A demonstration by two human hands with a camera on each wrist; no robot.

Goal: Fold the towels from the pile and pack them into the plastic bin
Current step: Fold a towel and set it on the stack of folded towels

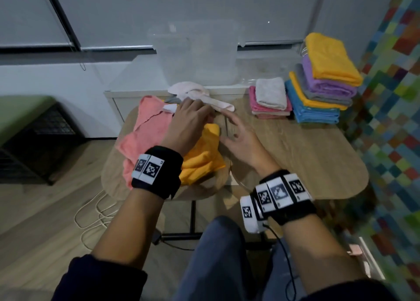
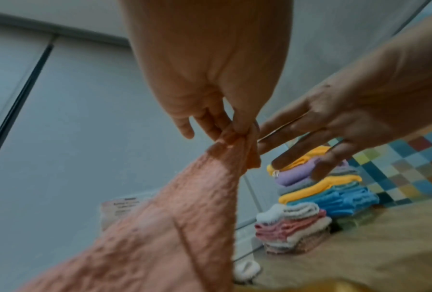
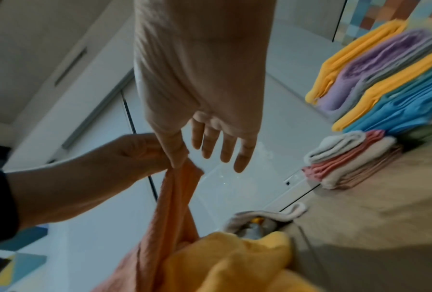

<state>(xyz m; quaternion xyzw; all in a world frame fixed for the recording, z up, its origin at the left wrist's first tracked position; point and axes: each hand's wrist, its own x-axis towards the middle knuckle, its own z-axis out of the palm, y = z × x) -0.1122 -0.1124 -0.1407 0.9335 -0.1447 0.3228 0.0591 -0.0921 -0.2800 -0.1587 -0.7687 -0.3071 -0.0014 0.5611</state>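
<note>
table (image 1: pixel 295 146): wood, holds everything
bin (image 1: pixel 195 57): clear plastic, far centre, looks empty
folded stacks (image 1: pixel 318 82): far right
pile (image 1: pixel 204 159): near left, loose
pink towel (image 2: pixel 159 227): soft, light, textured; take by corners
left hand (image 1: pixel 188 123): pinching pink towel corner
right hand (image 1: pixel 238 137): fingers spread, holding nothing

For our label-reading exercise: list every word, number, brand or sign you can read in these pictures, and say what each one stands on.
No text can be read.
White care tag on the pink towel: printed lines, too blurred to read.
Square black-and-white marker patterns on the left wristband and right wristband: coded patterns, no letters or numbers.
Plastic bin, folded towels: no markings visible.
</note>
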